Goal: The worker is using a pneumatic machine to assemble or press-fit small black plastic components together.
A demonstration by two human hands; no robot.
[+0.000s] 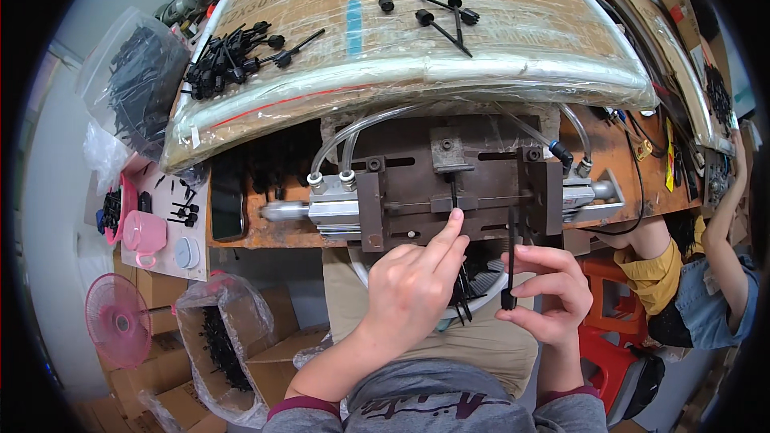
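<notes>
My left hand (413, 289) reaches to the middle of a dark metal clamping fixture (413, 140). Its index finger lies on the end of a thin black rod (455, 190) set between the small centre blocks; the other fingers curl under, and the thumb is hidden. My right hand (553, 293) pinches a second black rod, thicker at its lower end (508, 298), upright between thumb and fingers, right of centre. Several loose black rods (463, 305) show below my left hand, over a pale round basin (493, 289) at my lap; whether the left hand touches them is unclear.
Silver air cylinders (335, 212) with clear hoses (345, 130) flank the fixture. Behind it, a wrapped cardboard slab (497, 40) carries a heap of black knobbed rods (228, 60). A pink mug (146, 232) and pink fan (119, 320) stand left. Another person's arm (726, 200) is at right.
</notes>
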